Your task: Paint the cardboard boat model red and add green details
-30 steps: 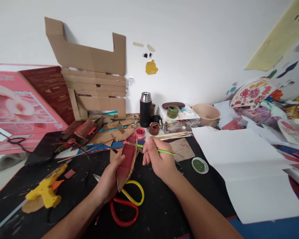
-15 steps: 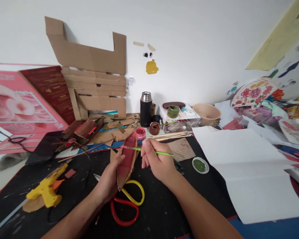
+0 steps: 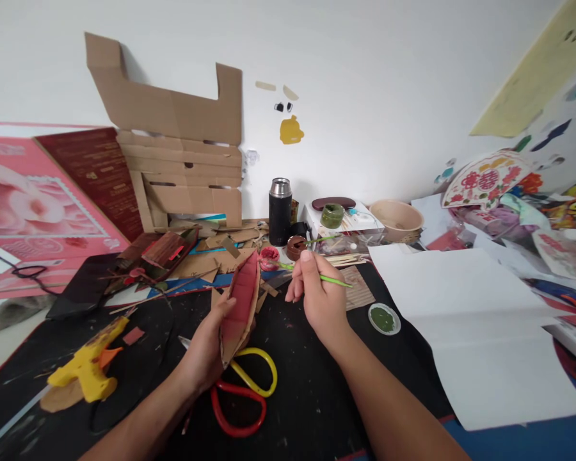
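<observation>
My left hand (image 3: 210, 342) is closed around a small boat-shaped cardboard piece (image 3: 240, 301), its inner face painted red and its lower tip bare brown. In my right hand (image 3: 322, 296) a thin green-handled paintbrush (image 3: 336, 280) is pinched between thumb and fingers. The brush's tip points left, at the jar of red paint (image 3: 269, 257); whether it touches the paint I cannot tell. Behind my right hand stands a jar of brown paint (image 3: 296, 247) with another green brush lying across it. Scissors with red and yellow handles (image 3: 240, 410) lie beneath my left hand.
A yellow glue gun (image 3: 89, 365) lies on the left, near a painted cardboard model (image 3: 166, 253). A black thermos (image 3: 280, 214) stands by the wall. To the right are a lid with green paint (image 3: 384, 319) and large white paper (image 3: 489, 346).
The brush has come off the red inner face of the cardboard piece. My right hand has shifted right and slightly up, bringing the tip to the red paint jar.
</observation>
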Demonstrator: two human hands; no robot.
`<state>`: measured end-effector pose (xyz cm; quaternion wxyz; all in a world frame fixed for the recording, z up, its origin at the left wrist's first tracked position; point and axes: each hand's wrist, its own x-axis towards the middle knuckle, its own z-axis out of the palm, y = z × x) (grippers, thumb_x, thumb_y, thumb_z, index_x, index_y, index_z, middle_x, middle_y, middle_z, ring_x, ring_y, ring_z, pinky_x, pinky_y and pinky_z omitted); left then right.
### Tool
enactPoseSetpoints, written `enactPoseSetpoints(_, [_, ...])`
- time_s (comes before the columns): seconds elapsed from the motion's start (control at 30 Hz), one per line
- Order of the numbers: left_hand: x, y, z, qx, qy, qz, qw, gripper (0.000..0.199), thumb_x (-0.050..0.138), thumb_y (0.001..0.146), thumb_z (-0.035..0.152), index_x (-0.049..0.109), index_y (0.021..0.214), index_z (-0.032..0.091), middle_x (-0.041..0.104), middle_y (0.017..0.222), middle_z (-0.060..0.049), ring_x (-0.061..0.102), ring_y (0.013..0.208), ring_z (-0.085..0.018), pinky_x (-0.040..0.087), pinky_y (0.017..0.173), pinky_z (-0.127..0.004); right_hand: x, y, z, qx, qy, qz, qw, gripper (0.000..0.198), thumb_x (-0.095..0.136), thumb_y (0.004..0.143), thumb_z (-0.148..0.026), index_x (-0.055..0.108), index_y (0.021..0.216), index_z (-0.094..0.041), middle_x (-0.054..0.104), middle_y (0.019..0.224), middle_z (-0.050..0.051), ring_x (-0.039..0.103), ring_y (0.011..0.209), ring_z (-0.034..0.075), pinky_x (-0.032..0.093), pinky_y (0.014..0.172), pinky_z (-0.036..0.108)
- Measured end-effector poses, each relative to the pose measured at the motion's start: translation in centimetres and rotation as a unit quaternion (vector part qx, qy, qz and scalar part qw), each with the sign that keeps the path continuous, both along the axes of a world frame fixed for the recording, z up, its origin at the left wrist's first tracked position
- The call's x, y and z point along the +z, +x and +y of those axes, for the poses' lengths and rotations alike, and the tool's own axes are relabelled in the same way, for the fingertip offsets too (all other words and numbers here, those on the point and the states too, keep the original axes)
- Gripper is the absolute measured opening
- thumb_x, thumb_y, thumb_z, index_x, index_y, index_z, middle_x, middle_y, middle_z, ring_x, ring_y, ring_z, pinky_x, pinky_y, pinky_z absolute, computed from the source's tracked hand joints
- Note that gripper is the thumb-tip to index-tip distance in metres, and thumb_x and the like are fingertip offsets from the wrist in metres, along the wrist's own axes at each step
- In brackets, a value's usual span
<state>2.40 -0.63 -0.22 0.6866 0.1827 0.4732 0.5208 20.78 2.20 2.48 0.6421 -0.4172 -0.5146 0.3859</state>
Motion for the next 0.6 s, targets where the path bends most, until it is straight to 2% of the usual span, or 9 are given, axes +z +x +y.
enactPoseSetpoints(0.13, [-0.16, -0.17, -0.02, -0.004, 0.008, -0.012, 1.0, 0.031, 0.074, 0.089, 0.022, 0.079, 0.119, 0.019, 0.081, 0.074, -0.005, 0.075, 0.056, -0.019, 0.06, 0.054, -0.024, 0.14, 0.17, 0.23, -0.012, 0.0, 0.014, 1.0, 0.062, 0.059, 0.102, -0.08, 0.059, 0.076, -0.024, 0.048, 0.048, -0.008, 0.06, 0.04, 0.013, 0.045, 0.041, 0.022])
enactPoseSetpoints(0.4, [0.67, 0.3, -0.19, 0.004, -0.012, -0.012, 1.0, 0.048, 0.078, 0.081, 0.022, 0.077, 0.13, 0.018, 0.081, 0.074, -0.006, 0.073, 0.054, -0.021, 0.056, 0.05, -0.026, 0.13, 0.2, 0.25, -0.018, -0.003, -0.011, 1.0, 0.062, 0.056, 0.103, -0.081, 0.059, 0.076, -0.024, 0.05, 0.048, -0.007, 0.06, 0.039, 0.014, 0.046, 0.042, 0.023])
enactPoseSetpoints(0.6, [0.12, 0.08, -0.19, -0.005, 0.015, -0.017, 1.0, 0.039, 0.081, 0.081, 0.025, 0.081, 0.12, 0.019, 0.08, 0.071, -0.004, 0.074, 0.057, -0.02, 0.058, 0.055, -0.024, 0.21, 0.21, 0.07, -0.027, -0.007, -0.02, 0.999, 0.065, 0.055, 0.103, -0.081, 0.056, 0.071, -0.024, 0.045, 0.044, -0.008, 0.057, 0.036, 0.013, 0.04, 0.039, 0.023])
